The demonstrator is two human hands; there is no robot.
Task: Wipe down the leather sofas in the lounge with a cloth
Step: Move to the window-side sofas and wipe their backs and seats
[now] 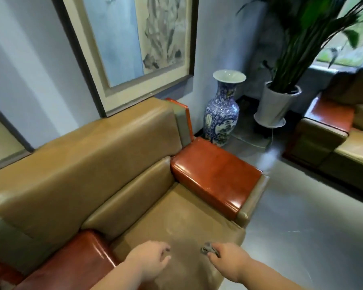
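Both hands extend over the front part of the seat cushion [176, 216] of a tan leather armchair-style sofa [88, 164], held apart from each other with bare cushion between them. The right hand [224, 258] has its fingers curled around a small dark grey cloth [208, 250], which is bunched and protrudes at the fingertip end of the fist, just above the cushion surface; whether the cloth touches the leather cannot be determined. The left hand [153, 260] holds nothing, its fingers loosely curled, positioned above the cushion near the glossy red-brown left armrest [71, 260]. Beyond the right hand, the matching right armrest [214, 174] runs along the far side of the seat. Ahead of both hands rises the tan backrest [82, 155], and above it a framed painting [138, 42] hangs on the wall. Further beyond the right armrest, a blue-and-white floor vase [222, 114] stands on the grey floor [302, 216], beside a potted plant in a white pot [275, 105]. To the far right of the right hand, a second sofa [344, 143] of the same tan and red-brown colours stands well apart.
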